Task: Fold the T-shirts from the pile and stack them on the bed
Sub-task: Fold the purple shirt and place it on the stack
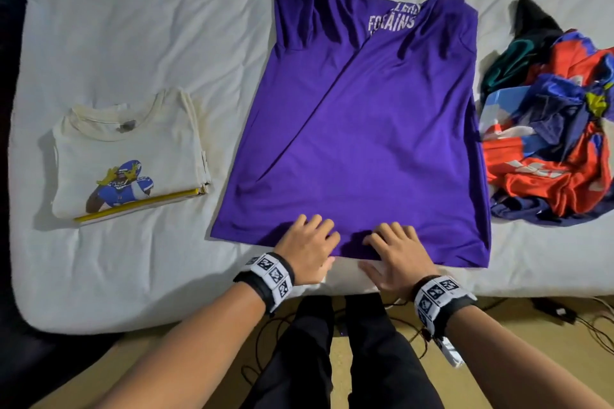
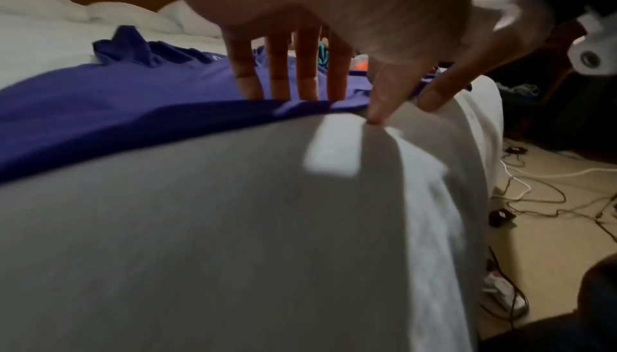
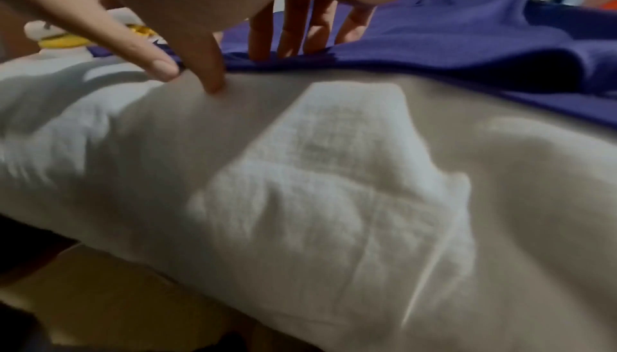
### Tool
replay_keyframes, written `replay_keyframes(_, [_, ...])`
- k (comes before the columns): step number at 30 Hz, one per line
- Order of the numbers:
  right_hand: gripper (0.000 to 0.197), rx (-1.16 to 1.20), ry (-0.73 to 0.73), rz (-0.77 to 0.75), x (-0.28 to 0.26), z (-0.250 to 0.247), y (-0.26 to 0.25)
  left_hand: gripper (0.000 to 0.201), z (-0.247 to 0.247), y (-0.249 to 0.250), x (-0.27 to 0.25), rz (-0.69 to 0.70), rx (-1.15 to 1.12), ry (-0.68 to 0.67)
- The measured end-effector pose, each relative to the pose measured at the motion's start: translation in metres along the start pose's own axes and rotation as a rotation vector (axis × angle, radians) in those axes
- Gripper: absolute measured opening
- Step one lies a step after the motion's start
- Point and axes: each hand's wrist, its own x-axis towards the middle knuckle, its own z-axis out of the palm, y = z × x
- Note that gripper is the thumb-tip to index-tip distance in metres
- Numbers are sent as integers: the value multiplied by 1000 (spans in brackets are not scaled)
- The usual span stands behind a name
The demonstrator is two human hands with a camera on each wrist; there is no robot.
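Observation:
A purple T-shirt (image 1: 365,143) lies flat on the white bed (image 1: 133,26), both sides folded inward and its hem toward me. My left hand (image 1: 319,242) and right hand (image 1: 382,249) sit side by side at the middle of that hem. In the left wrist view the left hand (image 2: 333,104) presses straight fingers (image 2: 277,78) on the purple shirt (image 2: 133,94), thumb on the sheet at the hem's edge. The right hand (image 3: 254,67) likewise has its fingers on the purple shirt (image 3: 467,41) and its thumb on the sheet. A folded white shirt (image 1: 129,156) with a football-player print lies to the left.
A loose pile of red, blue and dark shirts (image 1: 551,129) lies at the bed's right side. The bed's front edge is just behind my wrists. Cables and a power strip (image 2: 501,284) lie on the tan floor, and my legs in black trousers stand against the bed.

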Motion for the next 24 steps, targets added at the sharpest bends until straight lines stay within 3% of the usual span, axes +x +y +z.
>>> replay_keyframes(2, [36, -44, 2, 0, 2, 9, -1, 29, 4, 4, 4, 11, 76, -22])
replay_keyframes(5, [15, -18, 87, -43, 2, 17, -1, 8, 13, 4, 3, 57, 127, 73])
replay_keyframes(9, [25, -1, 5, -123, -4, 12, -5, 13, 12, 10, -5, 18, 17, 217])
replay_keyframes(11, [30, 37, 34, -46, 1, 5, -7, 18, 7, -6, -8, -211, -108, 293])
replay_keyframes(14, [31, 80, 119, 124, 24, -4, -16, 23, 4, -54, -16, -878, -155, 330])
replay_keyframes(16, [40, 58, 76, 199, 41, 2, -22, 33, 5, -83, -24, -1250, -198, 213])
replay_keyframes(17, [47, 46, 31, 220, 49, 8, -25, 37, 7, -92, -28, -1346, -261, 122])
replay_keyframes(19, [60, 26, -68, 256, 59, 23, -29, 38, 15, -104, -37, -1389, -335, 9])
replay_keyframes(24, [72, -5, -112, 420, 54, 43, -29, 33, 22, -114, -60, -1416, -318, 82])
